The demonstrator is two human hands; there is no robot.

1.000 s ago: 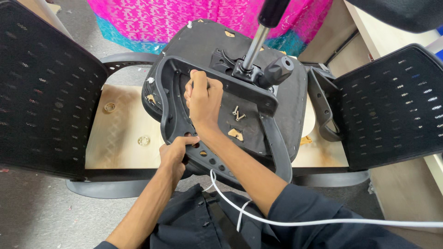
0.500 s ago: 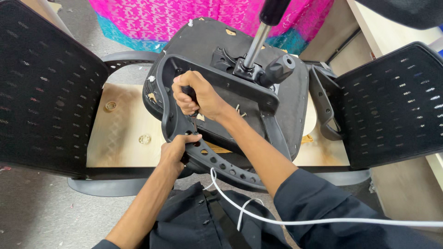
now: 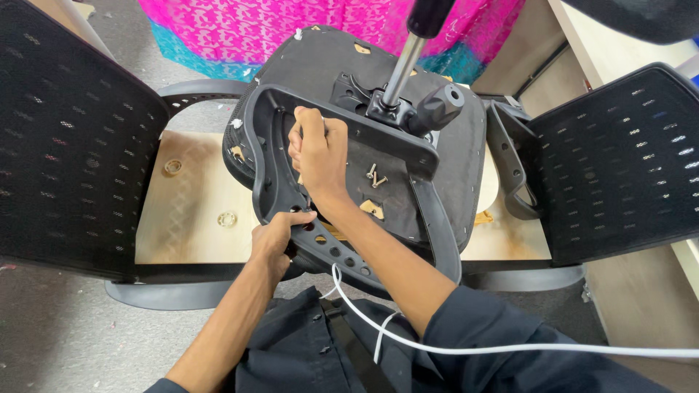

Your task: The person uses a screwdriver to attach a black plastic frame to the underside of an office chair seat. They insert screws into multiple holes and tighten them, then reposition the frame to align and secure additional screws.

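An upturned black office chair seat (image 3: 451,167) lies in front of me, with a black plastic frame (image 3: 429,211) fixed across its underside. My right hand (image 3: 320,153) is closed in a fist around a small screwdriver (image 3: 308,201). Its thin shaft points down at the frame's near left corner. My left hand (image 3: 280,236) grips that corner of the frame, fingertips right under the shaft's tip. Whatever the tip touches is hidden by my fingers. Three loose screws (image 3: 375,175) lie on the seat just right of my right wrist.
A metal gas cylinder (image 3: 402,64) and a black knob (image 3: 439,108) rise from the seat's mechanism. Black mesh chair backs stand at left (image 3: 73,145) and right (image 3: 626,153). Underneath is a wooden board (image 3: 189,211). Pink cloth (image 3: 240,29) hangs behind, and a white cable (image 3: 466,348) crosses my lap.
My right hand lifted off the seat's underside, closed into a fist, and shifted left to stand over my left hand. My left hand has stayed on the frame's corner.
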